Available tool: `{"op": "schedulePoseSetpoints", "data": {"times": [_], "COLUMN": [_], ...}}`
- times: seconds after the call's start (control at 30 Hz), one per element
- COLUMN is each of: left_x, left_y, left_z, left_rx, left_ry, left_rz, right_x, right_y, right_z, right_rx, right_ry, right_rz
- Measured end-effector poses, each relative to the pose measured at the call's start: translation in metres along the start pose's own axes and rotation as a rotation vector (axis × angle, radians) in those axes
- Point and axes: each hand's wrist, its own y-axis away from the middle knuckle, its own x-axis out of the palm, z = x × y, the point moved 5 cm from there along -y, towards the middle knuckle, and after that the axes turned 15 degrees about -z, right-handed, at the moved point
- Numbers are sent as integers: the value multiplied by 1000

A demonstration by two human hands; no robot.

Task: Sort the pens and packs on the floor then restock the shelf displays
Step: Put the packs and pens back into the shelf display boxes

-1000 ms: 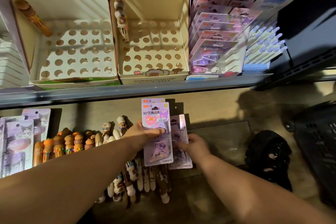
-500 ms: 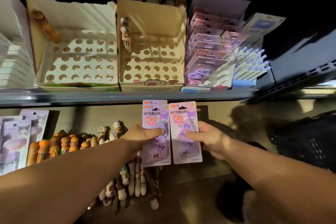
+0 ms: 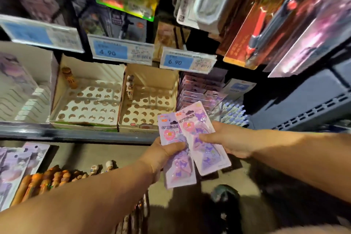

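- Purple lower pack [image 3: 179, 175] sits just below the right front corner of the holed cardboard box [image 3: 152, 76], pinched by the left hand [image 3: 161, 156] with the thumb across its face.
- Upper pack [image 3: 210, 156], tilted, overlaps the lower pack's right edge; the right hand [image 3: 229, 138] grips it, thumb on its front.
- Orange-topped pens [image 3: 55, 178] lie on the floor, well below-left of the box.
- Racked packs [image 3: 197, 93] stand just right of the box.

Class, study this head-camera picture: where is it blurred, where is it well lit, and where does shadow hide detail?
Head view: the hanging goods along the top are smeared by blur; the two purple packs are lit and fairly sharp; the floor at the bottom lies in deep shadow.
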Motion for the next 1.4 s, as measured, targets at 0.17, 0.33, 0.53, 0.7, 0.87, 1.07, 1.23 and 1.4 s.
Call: {"op": "schedulePoseSetpoints", "data": {"times": [0.17, 0.33, 0.53, 0.7, 0.87, 1.07, 1.23, 1.4], "left_x": [24, 37, 55, 61, 56, 58, 67, 80], "left_y": [14, 18, 0, -11, -16, -18, -24, -33], "left_z": [-13, -20, -32, -45, -59, -66, -69, -72], "left_rx": [42, 81, 137, 200, 257, 285, 283, 304], "left_ry": [-22, -115, -185, -186, -140, -130, -150, -152], "left_rz": [-10, -18, -67, -99, -130, -114, -102, -91], "right_x": [-26, -55, -103, -126, -142, -152, -156, -156], "right_y": [-6, -24, -27, -40, -62, -74, -74, -81], "right_z": [11, 10, -4, 9, 28, 39, 44, 43], "right_rx": [-139, -352, -468, -527, -576, -644, -702, -713], "right_ry": [33, 11, 72, 109, 64, 180, 117, 175], "right_rz": [-131, -266, -325, -378, -554, -694, -728, -687]}}
